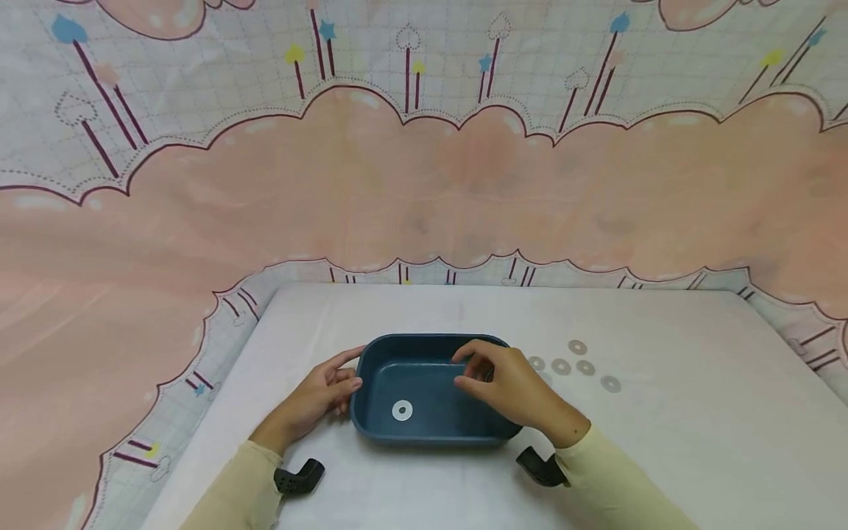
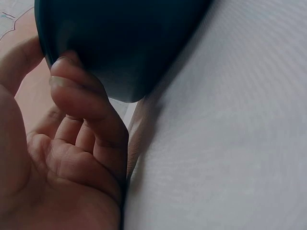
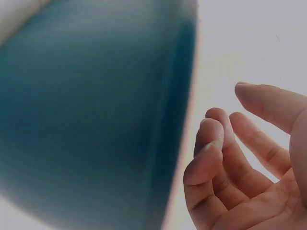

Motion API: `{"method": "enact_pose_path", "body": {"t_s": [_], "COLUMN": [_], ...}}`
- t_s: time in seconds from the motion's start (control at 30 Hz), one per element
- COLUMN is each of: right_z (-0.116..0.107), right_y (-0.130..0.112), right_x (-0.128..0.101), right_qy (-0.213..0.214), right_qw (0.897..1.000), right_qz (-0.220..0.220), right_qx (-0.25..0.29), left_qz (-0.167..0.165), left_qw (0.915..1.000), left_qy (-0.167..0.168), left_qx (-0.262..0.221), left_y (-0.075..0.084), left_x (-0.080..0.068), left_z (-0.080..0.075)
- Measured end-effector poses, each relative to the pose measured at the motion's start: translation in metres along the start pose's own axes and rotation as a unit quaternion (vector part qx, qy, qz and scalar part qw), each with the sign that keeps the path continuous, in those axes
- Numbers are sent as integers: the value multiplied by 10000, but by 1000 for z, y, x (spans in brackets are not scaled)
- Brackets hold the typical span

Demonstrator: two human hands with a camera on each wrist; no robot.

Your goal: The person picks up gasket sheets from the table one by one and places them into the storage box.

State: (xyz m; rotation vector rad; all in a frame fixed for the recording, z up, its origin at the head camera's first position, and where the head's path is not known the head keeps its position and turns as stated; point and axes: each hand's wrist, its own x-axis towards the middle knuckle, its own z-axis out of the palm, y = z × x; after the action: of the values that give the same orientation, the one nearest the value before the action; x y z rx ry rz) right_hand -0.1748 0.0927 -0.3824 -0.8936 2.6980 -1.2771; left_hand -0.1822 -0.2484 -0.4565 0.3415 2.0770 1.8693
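Observation:
A dark blue rectangular tray sits on the white table, with one flat metal washer lying in it. My left hand holds the tray's left end, thumb along the rim and fingers against the outer wall. In the left wrist view the index fingertip of that hand presses on the tray's dark wall. My right hand hovers over the right part of the tray with loosely curled fingers. The right wrist view shows this hand with nothing in it, beside the tray's wall.
Several loose washers lie on the table just right of the tray. The table's far edge meets a pink patterned cloth that hangs behind and spreads to both sides. Black wrist mounts show near both sleeves.

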Motion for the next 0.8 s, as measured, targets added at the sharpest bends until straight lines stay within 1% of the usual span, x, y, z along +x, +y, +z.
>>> {"method": "enact_pose_path", "body": {"t_s": [0.1, 0.23, 0.5, 0.67, 0.8], "right_z": [-8, -19, -38, -44, -48], "right_y": [4, 11, 26, 39, 48], "right_x": [-1, -5, -14, -19, -19], "right_qy": [92, 290, 752, 914, 1023], "right_qw": [10000, 9995, 9958, 9928, 9905], "right_qz": [8, 80, 471, 671, 834], "right_qx": [2, -24, -245, -382, -386], "left_qz": [-64, -15, 91, 81, 160], "left_qw": [9999, 9999, 9999, 10000, 9998], "left_qy": [110, 115, 86, 21, -13], "left_qx": [14, 18, 40, 23, 83], "left_y": [-2, -3, -6, -6, -2], "left_x": [-2, -2, 0, -1, 0], "left_z": [0, 1, 3, 1, -1]}}
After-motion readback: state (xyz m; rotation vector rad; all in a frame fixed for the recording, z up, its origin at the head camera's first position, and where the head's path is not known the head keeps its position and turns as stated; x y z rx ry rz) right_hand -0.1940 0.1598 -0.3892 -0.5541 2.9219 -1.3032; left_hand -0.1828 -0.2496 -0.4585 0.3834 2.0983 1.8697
